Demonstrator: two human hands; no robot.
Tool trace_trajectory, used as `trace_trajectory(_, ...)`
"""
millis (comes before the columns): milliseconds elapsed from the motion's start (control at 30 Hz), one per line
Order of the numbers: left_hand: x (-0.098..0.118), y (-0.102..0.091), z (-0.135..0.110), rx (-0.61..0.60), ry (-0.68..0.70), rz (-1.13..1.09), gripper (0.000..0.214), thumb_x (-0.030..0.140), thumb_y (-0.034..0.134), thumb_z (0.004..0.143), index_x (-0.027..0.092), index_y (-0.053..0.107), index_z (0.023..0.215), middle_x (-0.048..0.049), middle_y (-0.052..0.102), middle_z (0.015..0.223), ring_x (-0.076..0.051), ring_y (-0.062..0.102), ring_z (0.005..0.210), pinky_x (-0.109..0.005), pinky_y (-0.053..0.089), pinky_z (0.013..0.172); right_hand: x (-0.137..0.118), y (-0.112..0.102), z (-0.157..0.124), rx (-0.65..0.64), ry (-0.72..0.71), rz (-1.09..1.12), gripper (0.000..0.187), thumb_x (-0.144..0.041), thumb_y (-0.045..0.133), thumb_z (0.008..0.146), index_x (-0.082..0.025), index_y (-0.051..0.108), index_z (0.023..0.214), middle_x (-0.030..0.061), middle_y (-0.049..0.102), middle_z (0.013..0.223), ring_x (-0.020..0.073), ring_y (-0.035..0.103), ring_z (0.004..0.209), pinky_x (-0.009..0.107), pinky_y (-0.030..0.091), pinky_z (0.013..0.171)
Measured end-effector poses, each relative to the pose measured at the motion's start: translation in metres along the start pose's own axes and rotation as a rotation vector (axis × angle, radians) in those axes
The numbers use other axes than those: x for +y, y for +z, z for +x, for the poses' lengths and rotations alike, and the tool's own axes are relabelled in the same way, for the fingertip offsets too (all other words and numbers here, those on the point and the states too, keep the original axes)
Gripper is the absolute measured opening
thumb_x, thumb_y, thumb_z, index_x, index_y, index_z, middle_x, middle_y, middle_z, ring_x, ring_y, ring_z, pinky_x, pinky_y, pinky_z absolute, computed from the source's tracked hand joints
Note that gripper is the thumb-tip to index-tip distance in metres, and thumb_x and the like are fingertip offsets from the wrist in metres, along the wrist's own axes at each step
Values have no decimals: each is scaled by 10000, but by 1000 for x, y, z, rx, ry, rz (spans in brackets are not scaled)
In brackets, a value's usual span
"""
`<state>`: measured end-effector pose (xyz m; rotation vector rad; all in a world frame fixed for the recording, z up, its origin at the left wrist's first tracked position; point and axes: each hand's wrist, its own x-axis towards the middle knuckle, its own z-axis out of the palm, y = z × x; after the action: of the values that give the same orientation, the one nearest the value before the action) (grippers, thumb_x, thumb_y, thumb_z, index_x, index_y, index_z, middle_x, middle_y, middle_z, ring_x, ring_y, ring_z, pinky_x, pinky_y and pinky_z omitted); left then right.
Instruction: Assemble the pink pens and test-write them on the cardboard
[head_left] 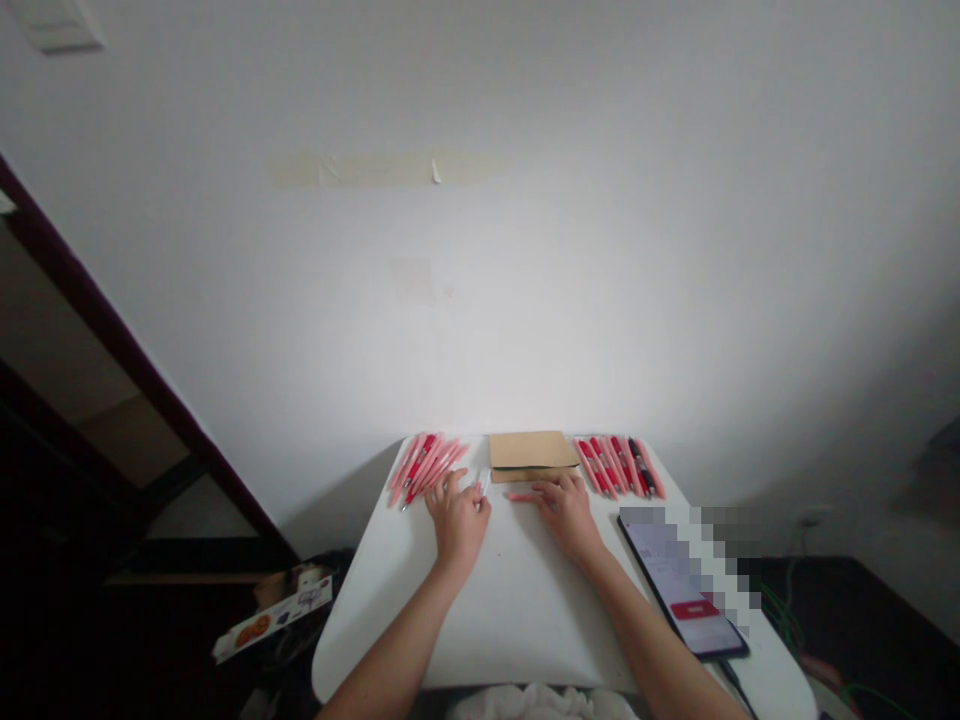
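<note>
My left hand (457, 518) rests on the white table (517, 610) with its fingers curled around a thin pen part (484, 486), right beside a pile of pink and red pens (425, 466). My right hand (564, 510) lies on the table with its fingers closed on a pink pen barrel (523, 496), just in front of a flat brown cardboard box (531, 453). A second row of pink, red and black pens (619, 465) lies to the right of the box.
A tablet (679, 585) with a lit screen lies on the table's right side, a cable running off it. A printed carton (274, 612) sits on the dark floor at the left. A white wall stands straight behind the table.
</note>
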<state>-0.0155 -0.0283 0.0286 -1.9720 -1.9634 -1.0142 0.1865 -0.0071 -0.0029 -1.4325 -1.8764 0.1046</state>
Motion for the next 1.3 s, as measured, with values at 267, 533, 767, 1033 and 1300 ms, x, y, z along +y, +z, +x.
trace_trajectory(267, 1, 2, -1, -6, 59, -77, 99, 176, 651, 732, 219, 708, 664, -53, 656, 1184, -283, 513, 1144, -513, 343, 1020, 0, 0, 1, 45, -65, 112, 188, -229, 598, 881, -234, 755, 983, 104, 654, 941, 279, 517, 1000, 429, 470, 887)
trace_trajectory(533, 0, 8, -1, -28, 257, -254, 97, 185, 681, 778, 231, 712, 698, -59, 611, 1238, -269, 476, 1214, -532, 348, 1078, -6, -4, 2, 66, -173, 208, 178, -285, 642, 872, -291, 745, 1017, 81, 627, 993, 263, 524, 1013, 450, 474, 898)
trace_trajectory(767, -3, 13, -3, -88, 341, -255, 78, 216, 663, 823, 245, 723, 783, -57, 576, 1289, -266, 425, 1281, -619, 274, 1132, -12, -9, 2, 18, -213, 186, 213, -241, 653, 869, -366, 754, 1009, 73, 625, 1069, 268, 496, 1075, 473, 449, 952)
trace_trajectory(1033, -3, 14, -3, -85, 365, -279, 80, 226, 656, 839, 254, 726, 813, -53, 574, 1276, -263, 430, 1279, -629, 266, 1130, -14, -10, 2, -9, -230, 205, 242, -228, 699, 837, -368, 750, 1027, 64, 631, 1081, 256, 504, 1062, 453, 445, 946)
trace_trajectory(1300, -6, 14, 0, -35, 289, -288, 30, 259, 701, 802, 257, 725, 821, -65, 579, 1220, -252, 477, 1201, -516, 368, 1071, -8, -7, 2, 20, -196, 197, 182, -237, 662, 861, -349, 763, 962, 60, 638, 1052, 256, 508, 1037, 442, 454, 916)
